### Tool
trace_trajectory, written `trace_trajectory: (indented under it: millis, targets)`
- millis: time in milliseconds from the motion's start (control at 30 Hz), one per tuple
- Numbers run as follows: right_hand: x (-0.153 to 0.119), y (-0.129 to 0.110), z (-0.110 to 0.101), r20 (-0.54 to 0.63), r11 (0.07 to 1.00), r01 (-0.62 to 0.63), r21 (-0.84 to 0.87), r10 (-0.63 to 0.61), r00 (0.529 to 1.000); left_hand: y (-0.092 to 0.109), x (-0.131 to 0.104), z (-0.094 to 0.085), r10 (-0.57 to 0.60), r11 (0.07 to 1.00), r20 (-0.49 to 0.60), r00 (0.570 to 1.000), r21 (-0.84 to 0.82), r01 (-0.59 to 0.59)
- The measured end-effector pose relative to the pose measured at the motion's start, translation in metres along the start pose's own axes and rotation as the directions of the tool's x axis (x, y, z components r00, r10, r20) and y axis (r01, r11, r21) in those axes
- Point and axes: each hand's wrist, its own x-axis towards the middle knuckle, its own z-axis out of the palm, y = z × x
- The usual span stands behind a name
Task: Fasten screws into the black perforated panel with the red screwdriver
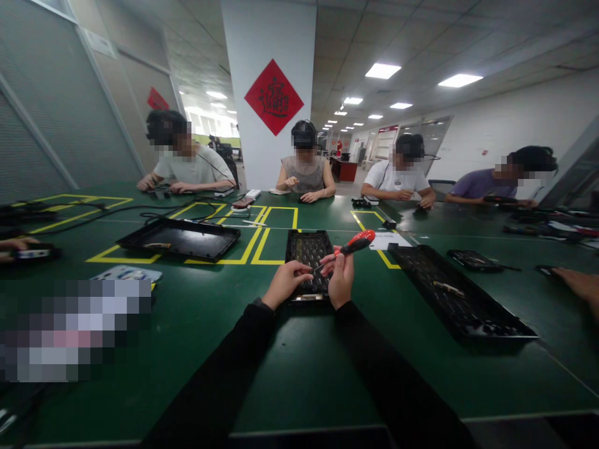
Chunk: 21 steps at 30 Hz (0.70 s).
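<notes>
A screwdriver [358,242] with a red and black handle is in my right hand [342,282], tilted so its shaft points down and left. My left hand [286,282] has its fingers pinched together near the screwdriver's tip; whatever they may hold is too small to make out. Both hands are over a black casing [294,244] with rows of small slots or fittings inside. It lies flat on the green table, and my hands hide part of its middle. A pale strip shows at its near edge.
A shallow black tray [187,240] lies to the left, and a long black tray [461,296] with small parts to the right. Beyond it sits a small black case [475,260]. White paper [386,241] lies behind the screwdriver. Cables [116,212] cross the table. Several people sit around it.
</notes>
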Motion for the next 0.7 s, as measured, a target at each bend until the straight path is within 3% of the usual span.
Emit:
trace_trajectory:
  millis: [233,333,433,700]
  targets:
    - [-0.001,-0.003,-0.003,-0.181,0.983,0.025,-0.180,-0.059,0.982,0.000,0.002,-0.001,-0.100,0.995,-0.203,0.974,-0.046,0.093]
    - [0.001,-0.002,-0.004,-0.192,0.964,0.027,-0.264,-0.080,0.978,-0.015,0.004,0.001,-0.258,0.958,-0.330,0.908,-0.206,0.198]
    - [0.002,0.000,-0.004,-0.150,0.952,-0.001,-0.305,-0.047,0.988,-0.031,0.006,0.003,-0.441,0.865,-0.325,0.836,-0.400,0.301]
    - [0.002,0.001,-0.003,-0.093,0.946,-0.021,-0.324,-0.010,0.996,-0.045,0.004,0.006,-0.379,0.902,-0.327,0.866,-0.340,0.267]
